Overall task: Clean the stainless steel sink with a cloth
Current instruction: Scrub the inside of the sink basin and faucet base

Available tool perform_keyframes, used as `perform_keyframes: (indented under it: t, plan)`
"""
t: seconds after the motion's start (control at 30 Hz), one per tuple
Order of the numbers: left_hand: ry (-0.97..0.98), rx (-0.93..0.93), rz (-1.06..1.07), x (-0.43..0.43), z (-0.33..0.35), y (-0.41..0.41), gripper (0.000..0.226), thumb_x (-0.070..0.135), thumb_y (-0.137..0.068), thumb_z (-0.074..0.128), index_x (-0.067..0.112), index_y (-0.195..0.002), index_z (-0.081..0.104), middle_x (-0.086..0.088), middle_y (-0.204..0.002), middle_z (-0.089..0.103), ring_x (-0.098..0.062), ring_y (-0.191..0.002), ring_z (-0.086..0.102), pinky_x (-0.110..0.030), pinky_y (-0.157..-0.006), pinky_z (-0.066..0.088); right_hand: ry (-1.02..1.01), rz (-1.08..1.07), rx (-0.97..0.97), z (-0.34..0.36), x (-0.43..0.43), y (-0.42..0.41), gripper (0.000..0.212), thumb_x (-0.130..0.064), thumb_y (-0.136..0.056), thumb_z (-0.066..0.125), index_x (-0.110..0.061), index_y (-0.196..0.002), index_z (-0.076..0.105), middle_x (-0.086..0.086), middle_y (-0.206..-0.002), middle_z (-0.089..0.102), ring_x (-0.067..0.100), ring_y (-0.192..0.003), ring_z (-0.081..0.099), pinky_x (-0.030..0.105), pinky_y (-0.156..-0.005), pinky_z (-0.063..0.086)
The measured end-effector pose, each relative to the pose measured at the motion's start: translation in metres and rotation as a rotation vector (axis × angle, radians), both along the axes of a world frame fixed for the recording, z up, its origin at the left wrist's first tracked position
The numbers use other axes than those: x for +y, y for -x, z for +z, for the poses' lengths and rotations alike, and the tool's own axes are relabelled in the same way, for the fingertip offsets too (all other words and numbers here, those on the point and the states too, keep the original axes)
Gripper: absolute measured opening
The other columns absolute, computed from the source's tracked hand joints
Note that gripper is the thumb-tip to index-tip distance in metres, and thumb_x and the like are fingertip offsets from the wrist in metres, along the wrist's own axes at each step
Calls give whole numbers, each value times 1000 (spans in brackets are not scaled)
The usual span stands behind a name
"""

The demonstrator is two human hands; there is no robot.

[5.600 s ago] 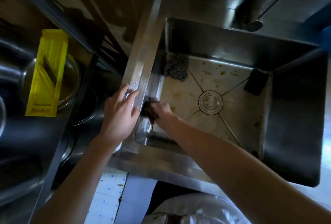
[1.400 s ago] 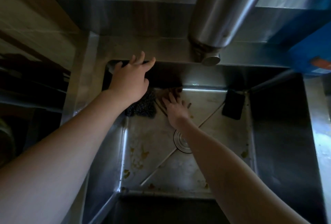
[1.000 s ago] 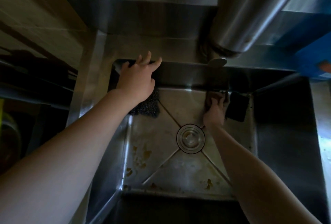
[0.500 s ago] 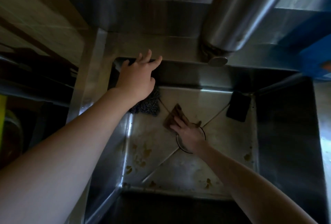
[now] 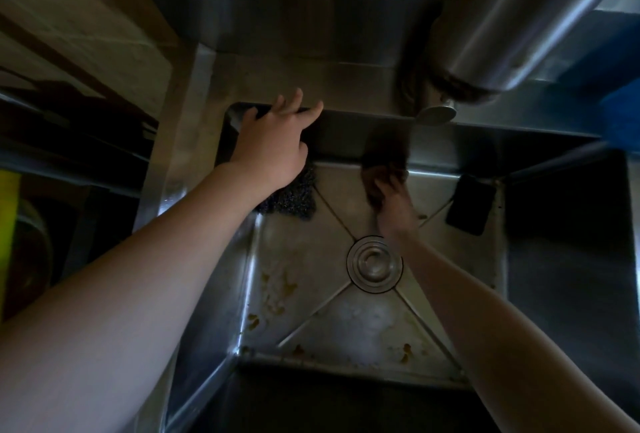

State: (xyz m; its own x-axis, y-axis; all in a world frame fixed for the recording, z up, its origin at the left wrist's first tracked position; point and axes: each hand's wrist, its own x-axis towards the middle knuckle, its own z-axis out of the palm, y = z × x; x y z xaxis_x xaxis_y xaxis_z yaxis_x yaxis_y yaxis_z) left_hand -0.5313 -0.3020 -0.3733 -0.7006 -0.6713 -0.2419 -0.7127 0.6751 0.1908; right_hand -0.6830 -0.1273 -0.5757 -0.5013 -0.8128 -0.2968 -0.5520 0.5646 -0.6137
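Observation:
The stainless steel sink (image 5: 346,328) fills the view, its floor spotted with brown stains (image 5: 277,290) at the left and along the front edge. My right hand (image 5: 396,205) presses a brown cloth (image 5: 372,179) onto the sink floor where it meets the back wall, just behind the round drain (image 5: 374,263). The hand is motion-blurred. My left hand (image 5: 273,148) rests with spread fingers on the sink's back left rim and holds nothing.
A steel wool scourer (image 5: 294,197) lies in the back left corner, partly under my left wrist. A dark sponge (image 5: 471,204) sits at the back right. The thick faucet (image 5: 519,24) overhangs the back wall. Something blue (image 5: 623,121) stands at the right.
My right hand has slid the cloth from beside the drain back and to the right, up against the back wall. My left hand has stayed on the rim.

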Motion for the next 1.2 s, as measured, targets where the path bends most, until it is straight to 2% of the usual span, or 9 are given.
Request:
perform_keyframes:
  t: [0.1, 0.2, 0.27, 0.43, 0.57, 0.8, 0.93, 1.07, 1.2]
  plan:
    - [11, 17, 2, 0, 1, 0, 62, 15, -90, 49, 30, -146, 27, -7, -154, 26, -31, -138, 29, -52, -110, 24, -64, -269, 2, -2, 30, -2, 63, 12, -83, 48, -11, -141, 43, 12, -155, 24, 30, -143, 23, 39, -117, 25]
    - [30, 27, 8, 4, 1, 1, 63, 15, -89, 50, 30, -146, 29, -8, -151, 33, -31, -136, 32, -50, -110, 25, -209, -380, 91, 2, 42, -19, 66, 5, -85, 45, -18, -146, 34, 9, -159, 13, 31, -144, 21, 41, -113, 31]
    - [24, 37, 15, 4, 2, 1, 62, 14, -89, 50, 29, -146, 29, -8, -151, 34, -32, -136, 32, -49, -110, 25, -200, -270, 72, 0, 33, -41, 66, 5, -87, 44, -20, -146, 33, 10, -160, 11, 31, -145, 17, 43, -114, 30]
    - [21, 29, 13, 2, 5, 0, 59, 11, -89, 49, 30, -143, 35, -13, -143, 43, -36, -131, 36, -50, -108, 27, -179, 265, 50, -8, 22, -87, 68, 1, -86, 46, -27, -147, 32, 0, -160, 12, 25, -147, 11, 38, -112, 34]
    - [37, 0, 10, 3, 4, 0, 58, 11, -88, 49, 30, -142, 38, -15, -139, 47, -37, -128, 39, -51, -108, 26, -226, 256, 105, -1, -18, -78, 66, 1, -86, 46, -28, -144, 34, -3, -159, 14, 30, -144, 17, 42, -104, 42]
    - [23, 24, -7, 1, 0, 0, 66, 11, -88, 49, 33, -145, 28, -5, -152, 32, -29, -137, 31, -50, -110, 24, -329, 208, 147, 11, -72, -73, 77, 1, -85, 51, -30, -149, 21, 2, -157, 12, 38, -141, 14, 49, -106, 33]
    - [11, 18, -15, -1, -2, 0, 66, 11, -89, 48, 32, -147, 23, -2, -157, 18, -25, -143, 20, -51, -111, 22, -325, 154, 154, 12, -43, -75, 72, -3, -89, 48, -28, -150, 20, 3, -157, 13, 35, -141, 16, 48, -107, 31]
    - [-1, 9, -21, -2, -3, 0, 66, 11, -89, 48, 32, -147, 23, -2, -157, 19, -25, -143, 17, -52, -111, 21, -358, 31, 153, 11, 8, -75, 65, -9, -90, 47, -27, -148, 24, 3, -157, 15, 34, -139, 20, 47, -106, 34]
    - [-1, 5, -24, -2, -3, 0, 66, 12, -89, 48, 31, -147, 23, -2, -157, 18, -25, -143, 17, -52, -111, 22, -411, 231, 221, 7, 43, -101, 57, -13, -95, 40, -29, -148, 25, 2, -158, 15, 35, -138, 23, 43, -103, 39]
